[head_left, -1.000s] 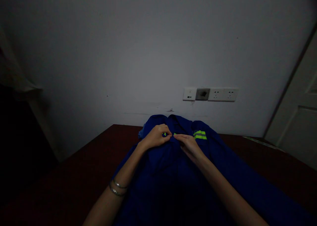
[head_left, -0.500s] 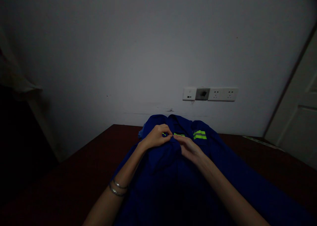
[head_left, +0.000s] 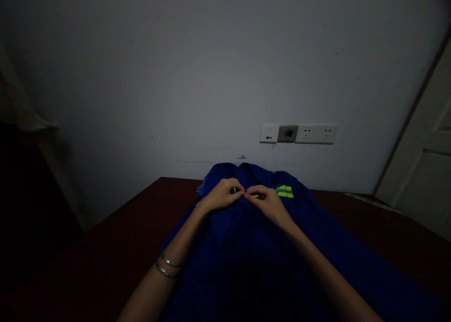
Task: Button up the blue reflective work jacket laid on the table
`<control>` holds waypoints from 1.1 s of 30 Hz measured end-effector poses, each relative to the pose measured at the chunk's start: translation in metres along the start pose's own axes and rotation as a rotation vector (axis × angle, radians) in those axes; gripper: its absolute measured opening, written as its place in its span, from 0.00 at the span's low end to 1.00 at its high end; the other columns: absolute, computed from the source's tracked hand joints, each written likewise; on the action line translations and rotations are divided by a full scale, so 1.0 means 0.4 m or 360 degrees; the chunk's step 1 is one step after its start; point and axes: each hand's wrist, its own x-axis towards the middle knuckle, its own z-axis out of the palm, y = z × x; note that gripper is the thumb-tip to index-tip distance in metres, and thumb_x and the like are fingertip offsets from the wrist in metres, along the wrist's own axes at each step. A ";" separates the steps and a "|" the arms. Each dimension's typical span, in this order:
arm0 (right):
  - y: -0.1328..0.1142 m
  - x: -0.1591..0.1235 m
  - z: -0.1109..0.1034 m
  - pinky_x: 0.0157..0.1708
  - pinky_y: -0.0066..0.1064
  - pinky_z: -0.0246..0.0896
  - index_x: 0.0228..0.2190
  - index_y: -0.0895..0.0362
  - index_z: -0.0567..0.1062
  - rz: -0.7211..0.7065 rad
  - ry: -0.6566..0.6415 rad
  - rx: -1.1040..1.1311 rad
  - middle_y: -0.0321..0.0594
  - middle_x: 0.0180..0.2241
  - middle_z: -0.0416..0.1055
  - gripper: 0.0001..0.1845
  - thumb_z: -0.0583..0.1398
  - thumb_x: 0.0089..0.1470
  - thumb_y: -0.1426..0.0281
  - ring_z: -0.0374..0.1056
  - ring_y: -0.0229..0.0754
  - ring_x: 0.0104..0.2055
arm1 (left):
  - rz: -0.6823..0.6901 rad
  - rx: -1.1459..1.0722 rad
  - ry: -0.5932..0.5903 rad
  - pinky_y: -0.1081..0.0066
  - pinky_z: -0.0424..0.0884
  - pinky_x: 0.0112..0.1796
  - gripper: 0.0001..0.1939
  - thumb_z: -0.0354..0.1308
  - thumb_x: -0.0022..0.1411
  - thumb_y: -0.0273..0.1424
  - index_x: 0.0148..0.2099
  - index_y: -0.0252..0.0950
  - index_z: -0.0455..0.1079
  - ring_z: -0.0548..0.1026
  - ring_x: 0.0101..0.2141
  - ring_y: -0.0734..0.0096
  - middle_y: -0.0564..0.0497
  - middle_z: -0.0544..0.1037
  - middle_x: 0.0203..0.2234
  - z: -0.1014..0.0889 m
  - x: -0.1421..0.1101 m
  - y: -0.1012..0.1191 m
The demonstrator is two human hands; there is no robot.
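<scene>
A dark blue work jacket [head_left: 310, 228] with yellow-green and grey reflective strips lies spread out, its collar end toward the wall. My left hand [head_left: 222, 195] is closed in a pinch on the jacket's front, above its chest. Right beside it, my right hand [head_left: 268, 203] pinches too, thumb and forefinger meeting the left fingertips. The bit of cloth or fastener between the fingertips is too small and dark to make out. Two silver bangles [head_left: 168, 268] circle my left wrist.
The jacket rests on a dark red-brown table [head_left: 141, 209] that meets a pale wall [head_left: 197, 77]. Sockets and switches [head_left: 299, 134] are set in the wall. At right stands a white door [head_left: 430, 171]; a cloth [head_left: 24, 110] hangs at far left.
My right hand has turned and lifted from under the cloth edge into a pinch over it. The raised flap of jacket has dropped flatter. My left hand stays nearly still.
</scene>
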 end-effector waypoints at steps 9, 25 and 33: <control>-0.015 -0.008 -0.009 0.42 0.33 0.58 0.22 0.56 0.75 -0.0292 0.0057 -0.0344 0.41 0.35 0.67 0.04 0.60 0.44 0.70 0.65 0.40 0.40 | -0.0123 -0.0094 -0.0097 0.76 0.62 0.38 0.09 0.52 0.57 0.30 0.35 0.32 0.72 0.70 0.35 0.73 0.49 0.75 0.33 -0.001 0.001 0.000; 0.018 0.000 -0.013 0.44 0.37 0.58 0.27 0.53 0.77 -0.0053 0.0061 -0.0197 0.42 0.45 0.62 0.09 0.61 0.42 0.63 0.59 0.45 0.49 | -0.0412 -0.0420 -0.0232 0.77 0.57 0.26 0.12 0.56 0.51 0.34 0.31 0.30 0.75 0.65 0.24 0.76 0.51 0.74 0.22 0.015 -0.005 -0.052; 0.004 -0.007 -0.006 0.51 0.42 0.50 0.27 0.53 0.76 -0.0273 0.0133 -0.0443 0.42 0.47 0.61 0.07 0.59 0.46 0.65 0.55 0.46 0.52 | -0.0435 -0.0325 -0.0292 0.78 0.54 0.23 0.11 0.56 0.50 0.33 0.29 0.29 0.75 0.61 0.21 0.79 0.54 0.69 0.18 0.013 -0.004 -0.041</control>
